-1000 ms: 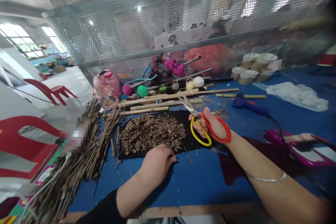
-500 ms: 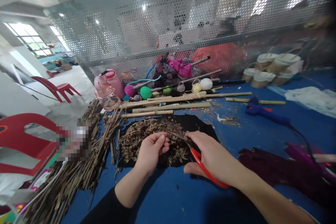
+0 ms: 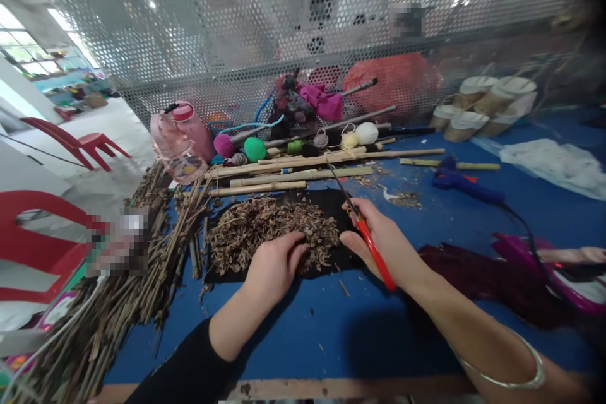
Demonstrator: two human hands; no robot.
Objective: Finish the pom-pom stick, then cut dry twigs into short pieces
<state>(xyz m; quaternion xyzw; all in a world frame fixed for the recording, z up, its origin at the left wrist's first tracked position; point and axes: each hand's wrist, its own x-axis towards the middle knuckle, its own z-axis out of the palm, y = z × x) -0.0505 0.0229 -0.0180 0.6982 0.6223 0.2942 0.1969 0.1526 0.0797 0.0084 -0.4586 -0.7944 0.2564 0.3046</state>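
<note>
My left hand (image 3: 274,265) reaches onto a heap of brown dried plant pieces (image 3: 250,221) spread on a black cloth (image 3: 334,201). Its thumb and fingers are bent together at the heap's right part; whatever lies between the fingertips is too small to make out. Right of the cloth, my right hand (image 3: 383,240) grips red-handled scissors (image 3: 372,249), their dark blades together and aimed up and away. The scissors are raised clear of the heap. A few loose bits lie on the blue table (image 3: 303,334) near the heap's front edge.
Long dry stalks (image 3: 127,297) cover the left side. Bamboo sticks (image 3: 303,177), yarn balls (image 3: 255,149) and a pink jug (image 3: 182,139) lie behind. A blue glue-gun-like tool (image 3: 466,183), dark red cloth (image 3: 473,271) and paper-topped pots (image 3: 466,123) are right. Perforated metal (image 3: 265,31) stands behind.
My left hand has lowered onto the heap. My right hand has drawn the scissors away to the right, and their blades now point more upward. The view has tilted down.
</note>
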